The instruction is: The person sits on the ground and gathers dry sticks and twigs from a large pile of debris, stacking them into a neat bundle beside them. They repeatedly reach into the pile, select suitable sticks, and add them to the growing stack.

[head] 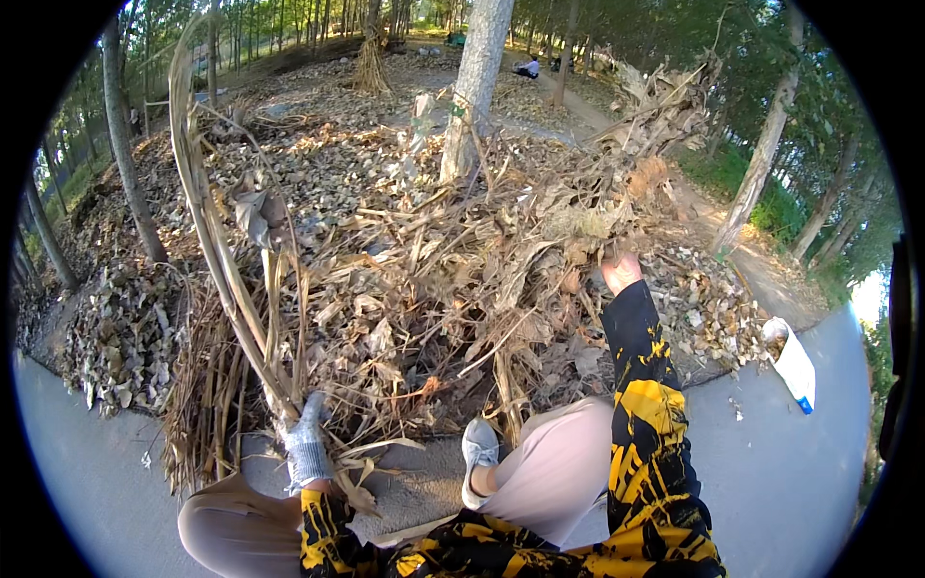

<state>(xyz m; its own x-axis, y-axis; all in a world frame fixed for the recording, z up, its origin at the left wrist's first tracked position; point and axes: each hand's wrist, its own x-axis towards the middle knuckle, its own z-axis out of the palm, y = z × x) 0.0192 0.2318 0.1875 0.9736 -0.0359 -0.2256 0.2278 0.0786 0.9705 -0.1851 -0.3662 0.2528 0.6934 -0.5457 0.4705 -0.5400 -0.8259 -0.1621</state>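
My left hand [305,433], in a grey knitted glove, grips the lower end of a bunch of long dry stalks [217,267]. The stalks rise upright and lean to the left, with a curled dry leaf [259,215] hanging from them. My right hand [621,273] is at the base of a ragged bundle of dry leaves and stalks [661,108] that sticks up to the upper right. Leaves cover its fingers, and only the part near the wrist shows. Between both hands lies a heap of dry stalks and crumpled leaves [433,311].
A stack of dry stalks [209,390] lies at the left on the grey pavement [766,448]. An open white bag [793,365] lies at the right. A tree trunk [473,94] stands behind the heap. Farther back, a person [530,68] is low near a dirt path [582,108].
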